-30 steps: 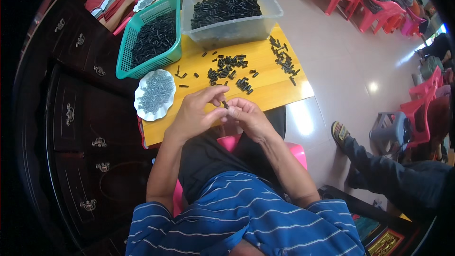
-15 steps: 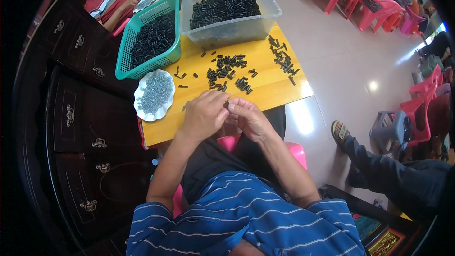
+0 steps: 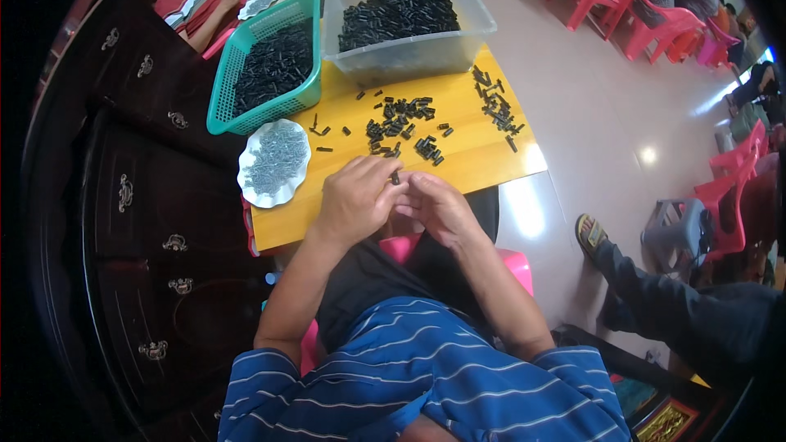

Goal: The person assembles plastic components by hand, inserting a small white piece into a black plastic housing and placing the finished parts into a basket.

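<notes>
- Head view: the left hand (image 3: 354,199) and right hand (image 3: 438,206) meet at frame centre, over the near edge of the yellow wooden counter (image 3: 475,155), fingers pinched together on a small black cylindrical part (image 3: 395,177) (mostly hidden).
- Loose black parts (image 3: 401,119) lie scattered just above the hands.
- Upper left: a white scalloped dish of small metal pieces (image 3: 273,162), a green plastic basket (image 3: 266,65); beside it a clear plastic tub (image 3: 405,20).

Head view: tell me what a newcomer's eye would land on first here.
First, the two hands meeting at the near edge of the yellow table: the left hand and right hand pinch a small black piece between their fingertips. Next, the loose black pieces scattered mid-table, with a clear bin and a green basket full of them behind. A white dish of small metal parts sits at the table's left edge.
</notes>
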Available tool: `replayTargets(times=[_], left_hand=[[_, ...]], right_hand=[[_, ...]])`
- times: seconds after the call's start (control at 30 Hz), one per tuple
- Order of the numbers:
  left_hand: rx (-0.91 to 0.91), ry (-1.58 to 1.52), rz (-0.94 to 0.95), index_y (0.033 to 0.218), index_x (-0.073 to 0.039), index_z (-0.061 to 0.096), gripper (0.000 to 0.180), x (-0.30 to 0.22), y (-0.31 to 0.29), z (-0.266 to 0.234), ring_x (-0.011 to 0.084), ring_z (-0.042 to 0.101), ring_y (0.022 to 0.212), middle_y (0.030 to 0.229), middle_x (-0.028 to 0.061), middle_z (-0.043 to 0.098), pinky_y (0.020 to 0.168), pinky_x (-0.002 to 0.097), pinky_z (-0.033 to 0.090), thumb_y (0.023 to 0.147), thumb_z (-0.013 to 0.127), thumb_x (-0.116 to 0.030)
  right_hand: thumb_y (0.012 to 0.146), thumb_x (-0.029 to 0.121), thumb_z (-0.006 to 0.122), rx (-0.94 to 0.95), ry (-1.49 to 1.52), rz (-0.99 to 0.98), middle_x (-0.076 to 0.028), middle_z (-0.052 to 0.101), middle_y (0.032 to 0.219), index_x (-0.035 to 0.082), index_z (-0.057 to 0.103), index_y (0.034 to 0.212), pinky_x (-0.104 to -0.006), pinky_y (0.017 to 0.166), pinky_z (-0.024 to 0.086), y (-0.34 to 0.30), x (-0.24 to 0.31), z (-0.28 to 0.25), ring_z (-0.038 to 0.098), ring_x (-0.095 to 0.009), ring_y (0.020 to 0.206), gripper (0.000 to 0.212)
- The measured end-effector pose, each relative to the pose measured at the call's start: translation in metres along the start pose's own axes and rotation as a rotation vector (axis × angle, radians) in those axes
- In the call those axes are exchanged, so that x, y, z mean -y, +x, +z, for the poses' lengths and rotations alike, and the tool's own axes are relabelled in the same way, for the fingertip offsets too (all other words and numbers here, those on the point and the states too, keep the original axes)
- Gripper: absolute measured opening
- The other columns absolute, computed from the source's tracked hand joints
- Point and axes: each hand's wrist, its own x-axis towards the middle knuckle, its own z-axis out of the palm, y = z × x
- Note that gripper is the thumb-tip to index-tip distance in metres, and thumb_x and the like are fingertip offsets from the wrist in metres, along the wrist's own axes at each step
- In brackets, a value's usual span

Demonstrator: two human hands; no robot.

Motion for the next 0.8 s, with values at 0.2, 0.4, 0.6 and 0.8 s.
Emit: replayTargets(times=[0.2, 0.4, 0.6, 0.8], left_hand=[[0.143, -0.347, -0.428, 0.112, -0.001, 0.068, 0.024, -0.003, -0.011, -0.008, 0.0157, 0.062, 0.064, 0.077, 0.0096, 0.065, 0.059, 0.0307, 0.048, 0.09, 0.069, -0.008], [0.627, -0.266, -0.336, 0.111, -0.006, 0.072, 0.029, 0.027, -0.05, -0.011, 0.0377, 0.07, 0.085, 0.095, 0.0191, 0.073, 0.08, 0.0466, 0.054, 0.093, 0.052, -0.018], [0.192, 0.116, -0.571, 0.137, -0.001, 0.052, 0.044, 0.094, 0.014, -0.079, 0.0377, 0.067, 0.105, 0.119, 0.0212, 0.069, 0.092, 0.0463, 0.052, 0.095, 0.056, -0.012], [-0.048, 0.076, -0.523, 0.14, -0.004, 0.053, 0.053, 0.111, 0.023, -0.066, 0.0316, 0.072, 0.093, 0.111, 0.0208, 0.071, 0.085, 0.0414, 0.055, 0.088, 0.065, -0.002]], right_hand=[[0.102, 0.029, 0.059, -0.091, 0.019, -0.126, -0.009, 0.071, 0.108, 0.005, 0.063, 0.116, -0.0322, 0.086, 0.053, 0.0, 0.009, -0.017, 0.067, -0.018, 0.093, 0.029], [0.103, 0.03, 0.059, -0.213, 0.038, -0.193, -0.007, 0.071, 0.105, 0.007, 0.064, 0.115, -0.0309, 0.082, 0.053, -0.003, 0.015, -0.012, 0.066, -0.016, 0.088, 0.026], [0.102, 0.029, 0.059, -0.194, 0.029, -0.184, -0.007, 0.072, 0.102, 0.008, 0.065, 0.112, -0.0309, 0.081, 0.054, -0.003, 0.013, -0.012, 0.067, -0.016, 0.086, 0.024], [0.102, 0.028, 0.061, -0.204, -0.016, -0.197, -0.008, 0.072, 0.102, 0.007, 0.065, 0.11, -0.0308, 0.081, 0.054, -0.004, 0.013, -0.008, 0.067, -0.016, 0.085, 0.023]])
